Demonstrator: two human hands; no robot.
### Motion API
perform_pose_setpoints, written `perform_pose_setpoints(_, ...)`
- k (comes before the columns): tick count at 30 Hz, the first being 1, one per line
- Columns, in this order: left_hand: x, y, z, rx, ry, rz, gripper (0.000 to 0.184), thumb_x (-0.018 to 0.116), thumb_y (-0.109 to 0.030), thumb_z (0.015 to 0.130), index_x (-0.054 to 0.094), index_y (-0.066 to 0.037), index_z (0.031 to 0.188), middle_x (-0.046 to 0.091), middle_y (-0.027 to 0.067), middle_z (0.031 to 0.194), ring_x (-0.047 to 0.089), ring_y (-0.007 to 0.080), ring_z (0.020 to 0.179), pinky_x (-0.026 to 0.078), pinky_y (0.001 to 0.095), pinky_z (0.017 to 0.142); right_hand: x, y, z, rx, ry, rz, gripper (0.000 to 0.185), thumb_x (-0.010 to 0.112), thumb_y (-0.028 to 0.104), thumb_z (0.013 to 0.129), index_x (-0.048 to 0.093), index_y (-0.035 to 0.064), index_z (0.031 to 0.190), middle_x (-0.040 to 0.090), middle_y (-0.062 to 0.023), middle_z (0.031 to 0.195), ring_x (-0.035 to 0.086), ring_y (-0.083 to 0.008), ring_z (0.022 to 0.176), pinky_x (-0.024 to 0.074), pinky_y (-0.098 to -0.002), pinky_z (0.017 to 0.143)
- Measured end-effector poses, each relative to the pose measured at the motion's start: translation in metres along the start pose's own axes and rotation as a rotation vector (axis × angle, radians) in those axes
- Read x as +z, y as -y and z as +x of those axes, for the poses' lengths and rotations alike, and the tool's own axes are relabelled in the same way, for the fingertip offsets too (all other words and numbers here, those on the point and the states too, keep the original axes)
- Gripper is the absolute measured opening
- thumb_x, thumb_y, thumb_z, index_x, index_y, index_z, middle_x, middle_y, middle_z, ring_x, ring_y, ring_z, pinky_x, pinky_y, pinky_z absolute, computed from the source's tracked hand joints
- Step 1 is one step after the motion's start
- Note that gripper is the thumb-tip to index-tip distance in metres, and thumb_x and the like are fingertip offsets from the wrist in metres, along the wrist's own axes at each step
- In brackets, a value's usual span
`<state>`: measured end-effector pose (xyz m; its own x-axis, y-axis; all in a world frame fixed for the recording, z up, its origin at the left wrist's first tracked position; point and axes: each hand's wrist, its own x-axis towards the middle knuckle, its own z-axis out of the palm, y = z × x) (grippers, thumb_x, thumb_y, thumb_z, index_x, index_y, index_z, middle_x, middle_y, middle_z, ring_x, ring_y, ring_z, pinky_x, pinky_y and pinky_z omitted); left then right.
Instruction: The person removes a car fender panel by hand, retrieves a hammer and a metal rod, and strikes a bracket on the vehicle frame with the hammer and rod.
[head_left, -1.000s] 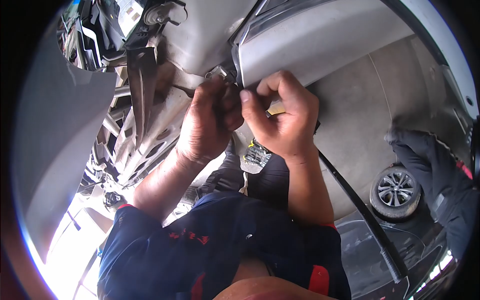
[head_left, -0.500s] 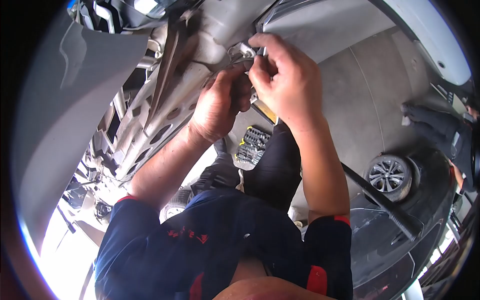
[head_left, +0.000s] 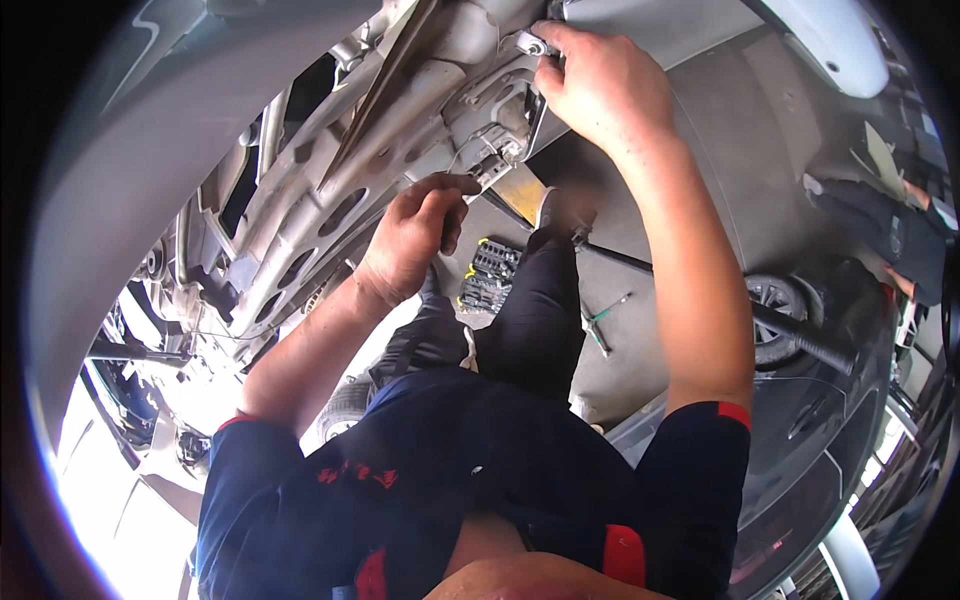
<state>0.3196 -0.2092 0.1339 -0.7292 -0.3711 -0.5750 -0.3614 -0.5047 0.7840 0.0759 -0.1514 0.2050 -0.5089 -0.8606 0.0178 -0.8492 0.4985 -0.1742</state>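
I observe a tool set [head_left: 490, 275] and a green-marked tool [head_left: 596, 322] on the floor [head_left: 740, 150], a spoked wheel [head_left: 770, 297] at a dark car [head_left: 800, 450], and another person [head_left: 880, 225] nearby.

My left hand [head_left: 412, 235] is hovering just right of frame [head_left: 330, 215]; my right hand [head_left: 612, 90] is touching fitting [head_left: 532, 44], farther ahead. Below, socket tray [head_left: 488, 278] is lying on floor [head_left: 640, 310] between my legs [head_left: 530, 315]. Cross-shaped tool [head_left: 600, 325] is lying right of them. Bar [head_left: 822, 350] is passing behind my right forearm [head_left: 688, 260], before wheel [head_left: 768, 295]. Co-worker [head_left: 885, 230] is standing far right, seemingly beyond wheel.
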Motion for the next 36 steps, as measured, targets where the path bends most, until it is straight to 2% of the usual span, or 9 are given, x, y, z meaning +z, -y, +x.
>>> perform_pose_setpoints(3,-0.016,0.017,-0.014,-0.045,0.014,-0.014,0.031,0.048,-0.016,0.103,0.067,0.001,0.120,0.054,-0.0021,0.075,0.050,0.0095,0.064,0.040,0.0239,0.061,-0.002,0.006,0.005,0.010,0.112,-0.033,0.041,0.062,0.029,0.092,0.068,0.0234,0.132,0.076,-0.0149,0.093,0.074,-0.0368,0.088,0.0607,-0.0483,0.079)
perform_pose_setpoints(6,-0.021,0.023,-0.014,0.330,-0.083,0.485,0.024,0.053,-0.011,0.102,0.068,0.000,0.117,0.063,0.0014,0.082,0.059,0.0103,0.072,0.047,0.0243,0.067,-0.007,0.009,0.010,-0.030,0.106,-0.106,0.039,0.065,0.028,0.093,0.068,0.0230,0.132,0.075,-0.0160,0.094,0.074,-0.0322,0.083,0.0603,-0.0432,0.075)
perform_pose_setpoints(7,-0.018,0.020,-0.006,0.628,-0.169,0.628,0.018,0.059,-0.006,0.100,0.069,-0.002,0.114,0.071,0.0066,0.085,0.066,0.0114,0.076,0.052,0.0265,0.071,-0.024,0.009,0.018,-0.052,0.257,-0.015,0.030,0.061,0.028,0.093,0.070,0.0087,0.114,0.074,-0.0198,0.103,0.070,-0.0397,0.101,0.0556,-0.0506,0.087)
perform_pose_setpoints(12,0.011,-0.048,0.038,0.915,-0.323,0.962,0.020,0.073,-0.015,0.091,0.072,-0.006,0.109,0.074,0.0122,0.084,0.074,0.0293,0.073,0.058,0.0387,0.067,-0.034,0.009,0.024,-0.075,0.308,-0.028,0.028,0.058,0.028,0.096,0.070,0.0108,0.114,0.074,-0.0194,0.107,0.071,-0.0390,0.102,0.0554,-0.0502,0.088)
perform_pose_setpoints(25,0.026,-0.047,0.073,0.757,-0.344,1.583,0.094,0.068,-0.032,0.090,0.015,-0.018,0.167,0.072,0.0185,0.089,0.073,0.0382,0.079,0.061,0.0480,0.070,-0.003,-0.012,0.010,-0.176,0.030,0.037,0.021,0.065,0.031,0.097,0.069,0.0105,0.103,0.073,-0.0182,0.089,0.072,-0.0397,0.087,0.0558,-0.0518,0.076)
perform_pose_setpoints(28,0.040,-0.054,0.073,0.580,-0.385,1.777,0.068,0.066,-0.028,0.090,0.047,-0.015,0.153,0.075,0.0115,0.093,0.075,0.0347,0.081,0.062,0.0463,0.071,0.003,-0.015,0.010,-0.172,0.006,0.026,0.022,0.066,0.031,0.096,0.068,0.0104,0.102,0.073,-0.0185,0.087,0.072,-0.0400,0.085,0.0557,-0.0520,0.074)
perform_pose_setpoints(29,0.048,-0.067,0.062,0.515,-0.345,1.789,0.088,0.068,-0.026,0.082,0.035,0.001,0.159,0.074,0.0151,0.087,0.072,0.0335,0.080,0.059,0.0410,0.080,0.004,-0.015,0.009,-0.170,-0.004,0.023,0.022,0.066,0.031,0.096,0.068,0.0105,0.102,0.073,-0.0186,0.086,0.072,-0.0401,0.084,0.0557,-0.0521,0.073)
perform_pose_setpoints(32,0.034,-0.052,0.083,0.980,-0.493,1.926,0.086,0.068,-0.025,0.081,0.038,0.001,0.157,0.075,0.0139,0.086,0.072,0.0279,0.069,0.059,0.0415,0.066,0.006,-0.013,0.004,-0.142,-0.028,0.049,0.020,0.066,0.029,0.095,0.068,0.0105,0.101,0.072,-0.0190,0.085,0.072,-0.0406,0.084,0.0558,-0.0525,0.073)
perform_pose_setpoints(36,0.044,-0.066,0.066,0.653,-0.400,1.647,0.069,0.066,-0.027,0.087,0.048,-0.004,0.150,0.070,0.0177,0.072,0.070,0.0345,0.061,0.056,0.0489,0.056,-0.007,-0.011,0.000,-0.153,0.034,0.054,0.019,0.065,0.022,0.090,0.069,0.0106,0.104,0.073,-0.0198,0.090,0.071,-0.0410,0.089,0.0557,-0.0525,0.077)
